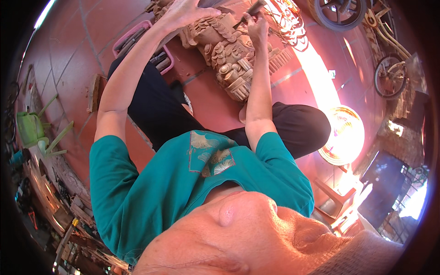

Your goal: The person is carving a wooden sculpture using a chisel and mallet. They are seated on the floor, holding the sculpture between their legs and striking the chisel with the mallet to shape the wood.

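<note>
A pale wooden carving (229,55) with scrolls and scales stands on the red tiled floor (78,41) between my knees. My left hand (183,13) rests on its top left, fingers spread over the wood; a dark object by the fingertips is cut off by the upper edge. My right hand (255,25) is closed around a chisel (250,10) whose blade meets the top of the carving. I sit low in black trousers and a teal shirt, and my face fills the bottom of the view.
A pink tray (137,34) of tools lies left of the carving. A wooden block (94,91), a green watering can (28,128), two wheels (341,13) (389,75) and a round carved disc (343,135) surround me.
</note>
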A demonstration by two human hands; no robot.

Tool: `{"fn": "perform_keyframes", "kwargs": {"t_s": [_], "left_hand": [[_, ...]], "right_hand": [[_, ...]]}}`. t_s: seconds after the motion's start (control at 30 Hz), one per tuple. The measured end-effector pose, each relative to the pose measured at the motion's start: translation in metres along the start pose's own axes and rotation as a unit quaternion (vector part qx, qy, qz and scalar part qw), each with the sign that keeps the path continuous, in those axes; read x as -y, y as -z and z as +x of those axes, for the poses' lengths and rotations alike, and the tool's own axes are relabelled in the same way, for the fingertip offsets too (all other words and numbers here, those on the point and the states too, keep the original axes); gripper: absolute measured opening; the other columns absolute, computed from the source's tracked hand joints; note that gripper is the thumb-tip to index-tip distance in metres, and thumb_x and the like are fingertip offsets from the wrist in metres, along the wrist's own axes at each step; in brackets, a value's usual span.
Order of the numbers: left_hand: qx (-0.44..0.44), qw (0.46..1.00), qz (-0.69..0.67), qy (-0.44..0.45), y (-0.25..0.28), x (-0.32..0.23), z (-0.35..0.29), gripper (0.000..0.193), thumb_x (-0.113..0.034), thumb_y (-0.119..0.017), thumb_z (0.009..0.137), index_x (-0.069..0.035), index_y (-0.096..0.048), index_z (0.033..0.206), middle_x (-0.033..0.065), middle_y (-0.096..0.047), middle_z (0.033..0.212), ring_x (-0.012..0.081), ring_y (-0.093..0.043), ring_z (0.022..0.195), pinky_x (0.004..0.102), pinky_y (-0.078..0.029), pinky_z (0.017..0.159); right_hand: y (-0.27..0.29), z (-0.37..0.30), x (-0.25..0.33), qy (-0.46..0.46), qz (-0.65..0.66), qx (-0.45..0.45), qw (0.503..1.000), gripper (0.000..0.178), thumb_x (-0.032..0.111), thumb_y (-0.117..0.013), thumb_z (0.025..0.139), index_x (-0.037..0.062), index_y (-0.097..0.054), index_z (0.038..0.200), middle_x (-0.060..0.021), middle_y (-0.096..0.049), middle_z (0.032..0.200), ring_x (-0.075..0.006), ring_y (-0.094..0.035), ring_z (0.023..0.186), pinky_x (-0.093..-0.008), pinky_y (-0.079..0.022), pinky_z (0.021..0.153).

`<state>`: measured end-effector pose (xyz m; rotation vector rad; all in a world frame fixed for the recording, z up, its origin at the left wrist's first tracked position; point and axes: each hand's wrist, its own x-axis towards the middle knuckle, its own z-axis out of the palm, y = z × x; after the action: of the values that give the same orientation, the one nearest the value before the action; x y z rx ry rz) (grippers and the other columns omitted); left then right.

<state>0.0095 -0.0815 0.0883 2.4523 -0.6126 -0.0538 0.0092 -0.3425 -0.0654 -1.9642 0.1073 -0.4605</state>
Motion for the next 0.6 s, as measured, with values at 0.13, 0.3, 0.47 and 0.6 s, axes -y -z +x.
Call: {"fn": "perform_keyframes", "kwargs": {"t_s": [0.13,0.3,0.47,0.6], "left_hand": [[0.006,1.0,-0.01,0.017,-0.003,-0.004,-0.002,0.076,-0.053,-0.079,0.082,0.005,-0.058,0.126,0.031,-0.069,0.11,0.0434,-0.069,0.105,0.0489,-0.054,0.089],[0.013,0.999,-0.041,0.001,-0.003,-0.007,-0.005,0.076,-0.051,-0.079,0.082,0.005,-0.058,0.127,0.031,-0.069,0.11,0.0428,-0.069,0.106,0.048,-0.054,0.09],[0.003,0.999,-0.037,-0.014,-0.005,-0.009,-0.003,0.075,-0.05,-0.079,0.082,0.005,-0.057,0.128,0.0307,-0.069,0.11,0.0415,-0.069,0.107,0.0468,-0.054,0.09],[-0.02,0.997,-0.054,-0.044,-0.009,-0.014,-0.004,0.074,-0.05,-0.079,0.082,0.005,-0.058,0.127,0.0306,-0.07,0.107,0.0421,-0.07,0.104,0.0473,-0.054,0.088]], "right_hand": [[-0.01,-0.009,0.01,0.004,0.021,-0.001,1.0,0.022,0.017,-0.074,0.092,-0.0004,-0.066,0.103,-0.0167,-0.074,0.084,-0.0301,-0.073,0.079,-0.0391,-0.052,0.072],[-0.014,-0.017,0.013,0.01,-0.003,0.004,1.0,0.022,0.017,-0.074,0.092,-0.0001,-0.064,0.101,-0.0158,-0.074,0.086,-0.0284,-0.072,0.079,-0.0392,-0.052,0.072],[-0.015,-0.011,-0.012,-0.008,0.025,0.018,0.999,0.024,0.019,-0.076,0.091,0.0007,-0.064,0.102,-0.0151,-0.075,0.087,-0.0285,-0.073,0.079,-0.0387,-0.053,0.073],[-0.017,-0.01,-0.018,0.028,0.018,0.015,0.999,0.027,0.02,-0.078,0.089,0.0015,-0.064,0.102,-0.0144,-0.075,0.089,-0.0295,-0.073,0.08,-0.039,-0.053,0.074]]}}
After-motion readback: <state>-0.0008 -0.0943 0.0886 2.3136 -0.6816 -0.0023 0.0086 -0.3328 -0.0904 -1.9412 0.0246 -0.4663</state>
